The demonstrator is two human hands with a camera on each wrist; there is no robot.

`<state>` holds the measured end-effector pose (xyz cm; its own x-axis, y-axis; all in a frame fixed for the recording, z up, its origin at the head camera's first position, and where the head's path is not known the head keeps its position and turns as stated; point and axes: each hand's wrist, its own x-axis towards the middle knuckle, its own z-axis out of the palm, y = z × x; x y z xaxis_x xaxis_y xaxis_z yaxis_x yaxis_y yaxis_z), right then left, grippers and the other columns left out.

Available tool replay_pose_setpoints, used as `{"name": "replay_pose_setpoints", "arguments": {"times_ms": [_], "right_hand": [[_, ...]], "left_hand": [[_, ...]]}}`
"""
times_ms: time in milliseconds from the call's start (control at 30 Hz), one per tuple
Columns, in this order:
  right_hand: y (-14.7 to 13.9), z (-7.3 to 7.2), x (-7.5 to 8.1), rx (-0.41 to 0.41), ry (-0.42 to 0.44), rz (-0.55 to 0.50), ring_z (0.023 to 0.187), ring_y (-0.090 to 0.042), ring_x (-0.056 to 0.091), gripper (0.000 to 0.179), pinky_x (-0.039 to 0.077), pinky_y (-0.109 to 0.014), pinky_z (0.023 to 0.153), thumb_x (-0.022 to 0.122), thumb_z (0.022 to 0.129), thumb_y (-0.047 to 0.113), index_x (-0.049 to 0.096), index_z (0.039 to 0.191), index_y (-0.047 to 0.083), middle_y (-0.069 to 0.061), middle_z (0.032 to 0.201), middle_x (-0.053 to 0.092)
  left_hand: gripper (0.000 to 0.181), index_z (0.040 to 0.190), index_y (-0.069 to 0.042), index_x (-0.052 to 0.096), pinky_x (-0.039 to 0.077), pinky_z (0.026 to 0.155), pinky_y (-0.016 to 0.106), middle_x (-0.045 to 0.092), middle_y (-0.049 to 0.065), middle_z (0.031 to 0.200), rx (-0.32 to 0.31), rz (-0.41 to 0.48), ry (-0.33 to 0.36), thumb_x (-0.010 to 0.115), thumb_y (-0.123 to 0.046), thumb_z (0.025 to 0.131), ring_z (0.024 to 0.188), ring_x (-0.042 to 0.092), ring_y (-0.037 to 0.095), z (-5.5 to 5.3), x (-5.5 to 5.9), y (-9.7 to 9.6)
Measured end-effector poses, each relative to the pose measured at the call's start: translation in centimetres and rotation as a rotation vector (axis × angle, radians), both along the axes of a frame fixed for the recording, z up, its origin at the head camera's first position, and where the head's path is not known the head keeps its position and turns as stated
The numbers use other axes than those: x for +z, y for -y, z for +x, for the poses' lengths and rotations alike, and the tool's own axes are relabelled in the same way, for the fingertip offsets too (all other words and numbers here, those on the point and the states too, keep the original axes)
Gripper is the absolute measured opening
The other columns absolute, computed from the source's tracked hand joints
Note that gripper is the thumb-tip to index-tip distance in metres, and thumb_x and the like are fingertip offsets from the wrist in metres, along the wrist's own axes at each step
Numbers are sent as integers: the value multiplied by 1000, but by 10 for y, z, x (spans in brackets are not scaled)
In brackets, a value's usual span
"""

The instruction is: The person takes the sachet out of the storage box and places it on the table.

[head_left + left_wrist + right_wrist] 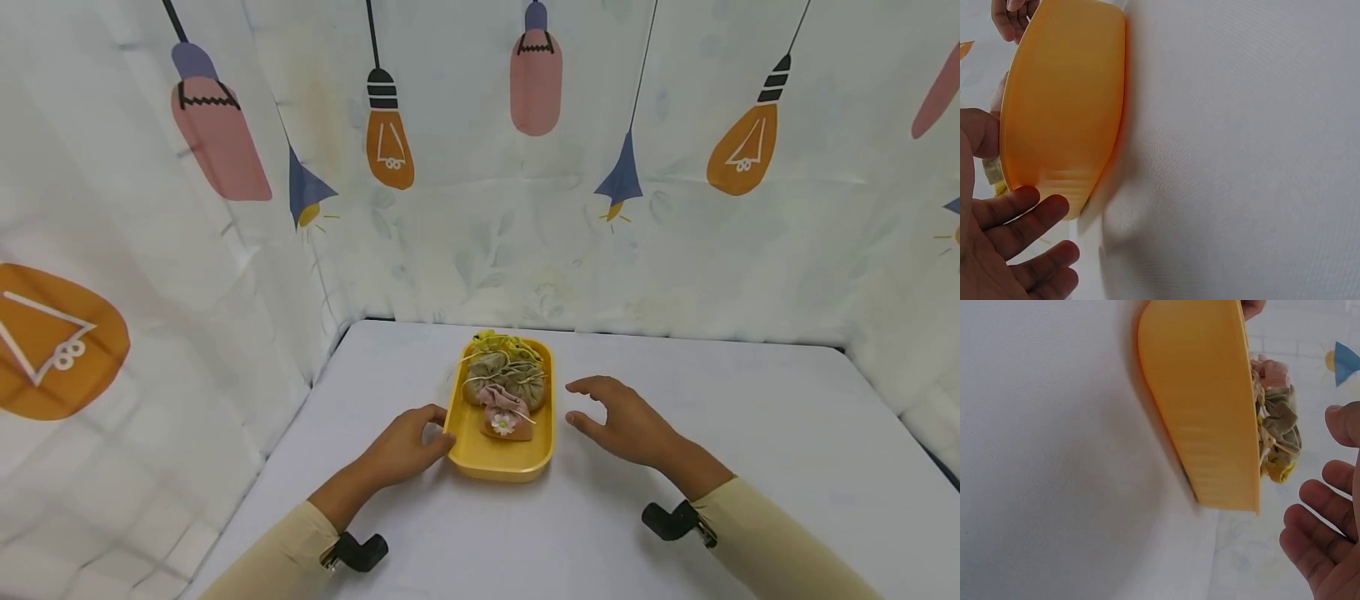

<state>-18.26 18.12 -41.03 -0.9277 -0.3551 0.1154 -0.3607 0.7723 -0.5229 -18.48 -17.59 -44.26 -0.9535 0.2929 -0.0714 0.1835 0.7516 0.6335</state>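
Observation:
A yellow plastic tray stands on the white table, with small drawstring pouches inside. At its back lies a yellow pouch, with two grey-green pouches before it. Nearest the front is a pink pouch with a white flower. My left hand holds the tray's left side, its thumb over the rim and fingertips at the outer wall. To the right of the tray, my right hand hovers apart from it, fingers loosely spread and holding nothing. The right wrist view shows the gap between hand and tray.
The white tabletop extends on both sides of the tray. White curtains printed with lamps hang behind and at the sides. A black device is worn at the left wrist, another black device at the right.

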Motion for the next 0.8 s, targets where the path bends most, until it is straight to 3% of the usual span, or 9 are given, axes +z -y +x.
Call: {"name": "replay_pose_setpoints", "arguments": {"times_ms": [800], "right_hand": [[30,-12,-4,87,32,-54,119,-33,60,40,50,-51,99,76,95,25,65,132,11,-7,133,64]], "left_hand": [[38,129,-14,64,44,106,52,66,-3,123,-8,6,-4,68,-33,98,123,57,23,0,0,1]]}}
